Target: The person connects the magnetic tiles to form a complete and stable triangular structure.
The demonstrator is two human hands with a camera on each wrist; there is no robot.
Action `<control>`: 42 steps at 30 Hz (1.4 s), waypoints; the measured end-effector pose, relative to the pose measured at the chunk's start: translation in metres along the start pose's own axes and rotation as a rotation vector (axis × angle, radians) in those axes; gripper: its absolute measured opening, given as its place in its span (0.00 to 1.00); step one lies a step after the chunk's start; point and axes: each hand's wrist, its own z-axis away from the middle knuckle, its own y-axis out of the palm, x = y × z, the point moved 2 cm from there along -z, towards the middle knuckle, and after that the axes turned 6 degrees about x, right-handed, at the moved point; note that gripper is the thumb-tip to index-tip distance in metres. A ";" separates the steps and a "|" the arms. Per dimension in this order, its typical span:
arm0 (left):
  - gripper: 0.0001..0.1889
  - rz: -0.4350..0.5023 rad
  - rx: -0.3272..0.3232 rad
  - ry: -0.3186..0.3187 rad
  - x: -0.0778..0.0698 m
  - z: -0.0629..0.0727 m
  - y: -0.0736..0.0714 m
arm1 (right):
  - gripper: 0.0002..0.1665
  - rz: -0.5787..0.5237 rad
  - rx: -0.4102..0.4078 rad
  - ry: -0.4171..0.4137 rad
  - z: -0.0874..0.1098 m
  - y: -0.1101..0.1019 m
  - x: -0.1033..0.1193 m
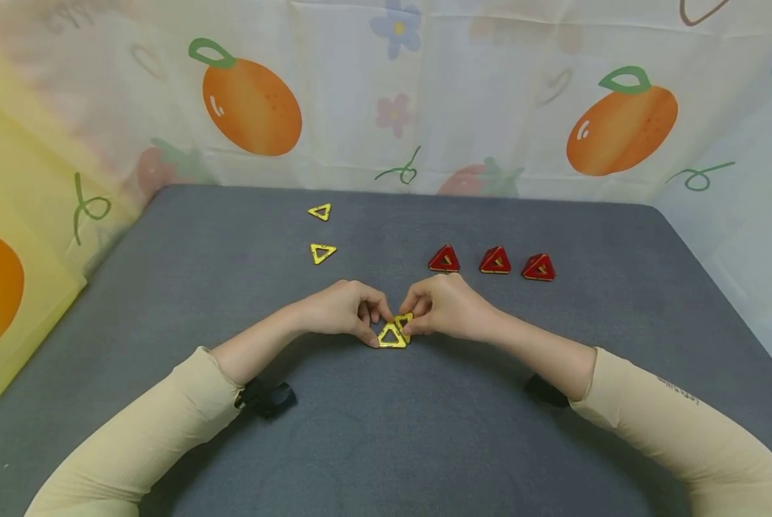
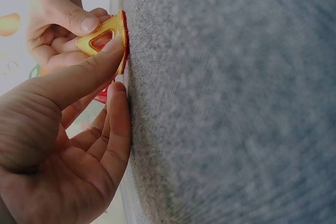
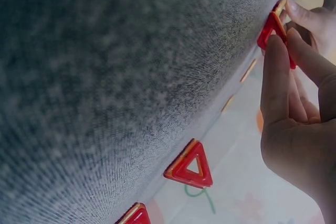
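Near the middle of the table, in the head view, two yellow triangular magnetic tiles stand side by side, their edges meeting. My left hand pinches the front tile, thumb at its lower left corner and index finger near its top. From the other side my right hand pinches the second tile between thumb and fingers. In the left wrist view my left thumb lies on a yellow tile face. The right wrist view shows a red tile face between the right fingertips.
Behind my right hand stand three red pyramids of triangular tiles: left, middle and right. Two yellow triangular tiles, one far and one nearer, lie flat at the back left. A fruit-print curtain hangs behind the grey table.
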 end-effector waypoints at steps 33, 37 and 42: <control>0.13 0.000 0.009 0.002 -0.002 -0.002 -0.002 | 0.24 0.067 0.113 -0.114 -0.005 0.011 -0.009; 0.13 0.004 0.015 0.006 -0.002 -0.002 -0.002 | 0.24 0.093 0.108 -0.127 -0.005 0.011 -0.009; 0.12 0.007 0.011 0.008 -0.001 -0.001 -0.002 | 0.23 0.129 0.109 -0.122 -0.007 0.011 -0.008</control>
